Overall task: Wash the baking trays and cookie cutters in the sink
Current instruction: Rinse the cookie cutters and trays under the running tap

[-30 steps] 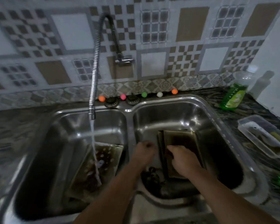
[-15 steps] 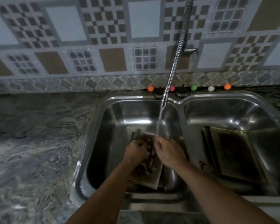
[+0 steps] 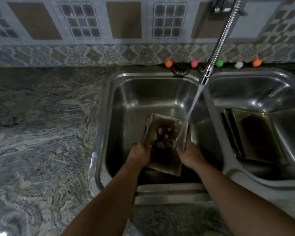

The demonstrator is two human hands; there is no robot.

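A: How is each grip sitting right now?

B: The left hand [image 3: 140, 153] is clasping the near left edge of a baking tray [image 3: 164, 143], fingers curling over its rim. The right hand [image 3: 189, 155] is grasping the near right edge of the same tray, fingers wrapping around that side. Neither grip is released; both are closing on the tray.

A: And where is the tray lying against those grips?

B: It is stretching away from both hands, between them, tilting up inside the left basin of the sink [image 3: 124, 116]. Its dark, stained inner face is turning up toward the camera, with pale spots showing just beyond the fingertips.

A: Is water reaching it?

B: Yes. A stream of water [image 3: 195, 101] is falling from the faucet [image 3: 218, 46] and landing on the tray's far right corner, just beyond the right hand.

A: Any other trays?

B: More baking trays [image 3: 255, 135] are leaning in the right basin, well off to the right of the right grip, touching neither hand. I cannot tell how many are stacked there.

A: Cookie cutters?

B: I cannot make any out for certain in the dim basin.

A: What is around?

B: The table [image 3: 41, 133], a marbled stone surface, is spreading left of the left grip, and small coloured balls [image 3: 219, 63] are lining up along the wall beyond the sink
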